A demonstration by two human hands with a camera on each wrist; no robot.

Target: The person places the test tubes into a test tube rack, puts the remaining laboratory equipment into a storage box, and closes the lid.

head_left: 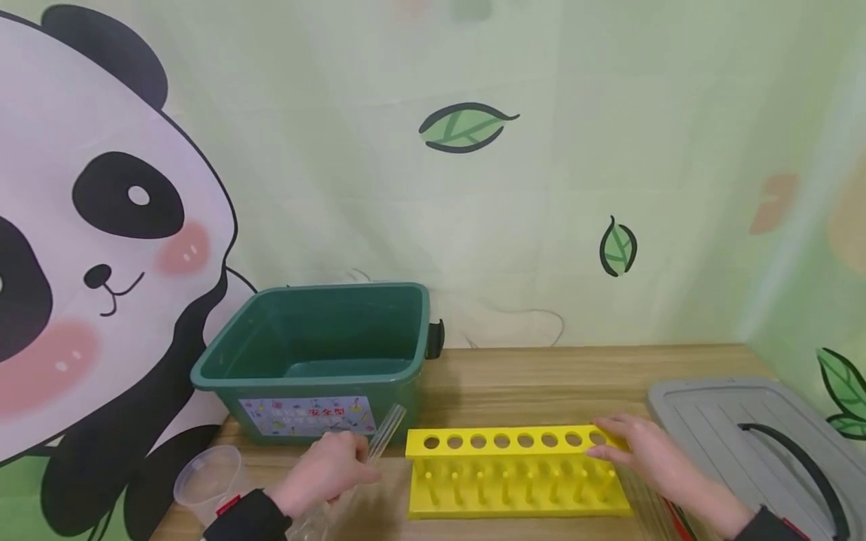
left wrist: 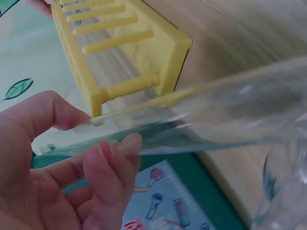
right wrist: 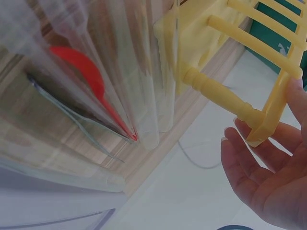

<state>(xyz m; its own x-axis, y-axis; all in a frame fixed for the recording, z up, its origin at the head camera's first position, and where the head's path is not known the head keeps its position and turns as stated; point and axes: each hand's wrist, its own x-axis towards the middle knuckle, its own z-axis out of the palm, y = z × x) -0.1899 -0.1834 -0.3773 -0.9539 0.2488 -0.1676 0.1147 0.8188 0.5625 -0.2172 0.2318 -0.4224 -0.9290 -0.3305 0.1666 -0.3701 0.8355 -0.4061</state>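
My left hand [head_left: 331,469] pinches a clear test tube [head_left: 388,432] between thumb and fingers. The tube slants up to the right, just left of the yellow test tube rack [head_left: 514,453]. In the left wrist view, the tube [left wrist: 206,120] passes in front of the rack's end. My right hand [head_left: 652,454] grips the right end of the rack's top plate, thumb on the near side; its fingers [right wrist: 240,153] curl behind that end. The rack stands upright on the table, with a row of holes above and a row of pegs below.
A green bin [head_left: 399,391] stands behind at the left, and a clear plastic cup [head_left: 210,481] sits before it. Clear glassware [left wrist: 288,191] lies under my left hand. Right of the rack are several clear tubes [right wrist: 139,96], a red spoon [right wrist: 86,69], tweezers [right wrist: 72,108] and a grey lid [head_left: 717,421].
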